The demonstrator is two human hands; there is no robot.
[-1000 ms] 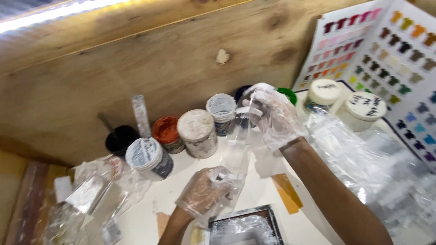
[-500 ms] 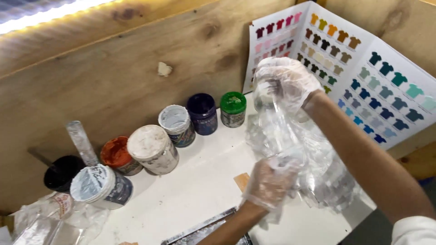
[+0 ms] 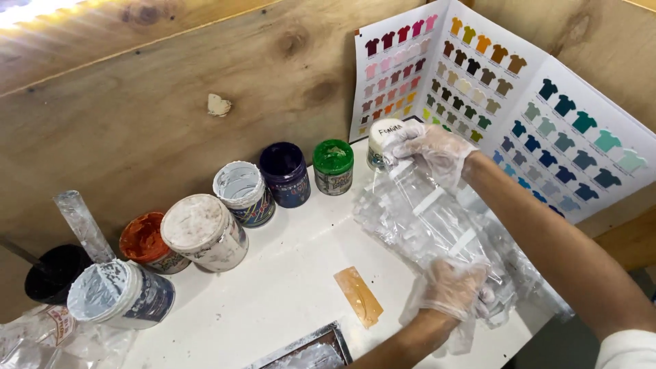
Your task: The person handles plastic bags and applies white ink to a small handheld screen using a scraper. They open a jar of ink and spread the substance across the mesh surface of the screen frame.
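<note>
Clear plastic bags (image 3: 437,225) are lying in a loose pile on the white table (image 3: 287,301), at its right side, just below a folded colour chart (image 3: 519,102) with small shirt shapes. Both hands are wearing thin transparent gloves. The right hand (image 3: 434,154) is reaching to the top of the pile, and its grip is closing on the upper edge of one bag, just beside a white-lidded jar (image 3: 383,140). The left hand (image 3: 454,287) is pressing on the lower end of the same pile, with its grip clamping on the plastic. Along the wooden wall (image 3: 171,82) a row of paint jars is standing: a green one (image 3: 333,166), a dark blue one (image 3: 285,174), then grey and white ones. A small amber card (image 3: 359,297) is lying flat on the table, near the left hand.
</note>
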